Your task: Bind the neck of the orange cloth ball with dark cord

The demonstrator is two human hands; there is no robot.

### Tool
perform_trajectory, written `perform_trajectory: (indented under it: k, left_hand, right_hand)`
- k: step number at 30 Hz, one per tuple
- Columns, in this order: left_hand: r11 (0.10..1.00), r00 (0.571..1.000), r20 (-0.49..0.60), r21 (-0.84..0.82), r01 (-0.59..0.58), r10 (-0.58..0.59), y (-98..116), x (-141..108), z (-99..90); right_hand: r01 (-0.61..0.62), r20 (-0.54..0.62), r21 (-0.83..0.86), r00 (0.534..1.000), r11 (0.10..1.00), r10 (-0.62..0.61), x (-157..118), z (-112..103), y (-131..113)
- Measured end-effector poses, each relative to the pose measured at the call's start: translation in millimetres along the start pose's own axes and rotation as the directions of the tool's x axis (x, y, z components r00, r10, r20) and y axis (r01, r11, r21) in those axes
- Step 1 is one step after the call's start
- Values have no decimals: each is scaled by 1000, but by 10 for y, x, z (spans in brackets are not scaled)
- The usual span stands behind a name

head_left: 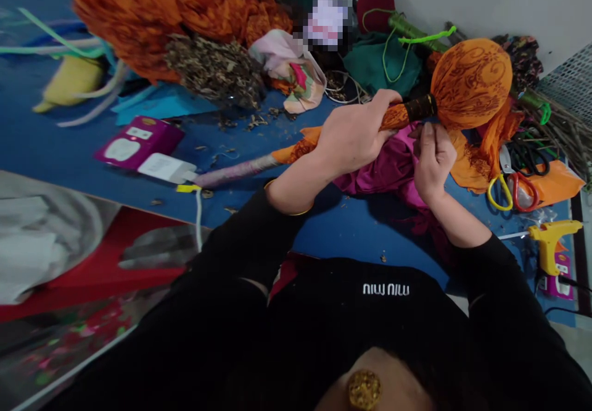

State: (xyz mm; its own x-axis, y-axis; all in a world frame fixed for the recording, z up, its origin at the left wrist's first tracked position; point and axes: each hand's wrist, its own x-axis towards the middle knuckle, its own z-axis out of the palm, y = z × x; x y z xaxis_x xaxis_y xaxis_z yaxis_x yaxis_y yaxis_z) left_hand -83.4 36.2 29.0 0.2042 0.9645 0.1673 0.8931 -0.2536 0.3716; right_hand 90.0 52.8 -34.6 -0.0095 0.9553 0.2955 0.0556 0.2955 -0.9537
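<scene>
My left hand (349, 136) is wrapped round a stick (245, 169) bound in lilac and orange cloth. At the stick's upper end is a round bundle (474, 81) of orange patterned cloth. A dark band (420, 108) circles its neck, just past my left fingers. Below that band my right hand (435, 158) is closed in a pinch; what lies between its fingertips is too small to make out. Magenta cloth (383, 173) lies under both hands. A loose orange cloth tail (469, 164) hangs to the right of my right hand.
Scissors (511, 192) and a yellow glue gun (552, 244) lie at the right. A purple box (139, 142) with a white plug (166, 167) stands at the left. Behind are heaped orange cloth (185, 4), dried leaves (215, 68) and green cloth (382, 62).
</scene>
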Motion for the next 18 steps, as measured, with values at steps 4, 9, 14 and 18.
perform_trajectory:
  k: [4,9,14,18]
  left_hand:
    - [999,999,24,33,41,-42,46,34,14]
    - [1000,999,37,20,9,-10,-22,90,134]
    - [997,995,92,-67,-24,30,-58,83,207]
    - [995,984,160,-77,-65,77,-1,59,252]
  right_hand:
    - [472,100,-332,879,817,-467,-68,-61,-95]
    - [777,360,-508,585,373,-727,-71,-102,-117]
    - [866,449,-383,478,321,-755,-27,-187,-420]
    - [800,495,-361,600,479,-629,64,-368,-719]
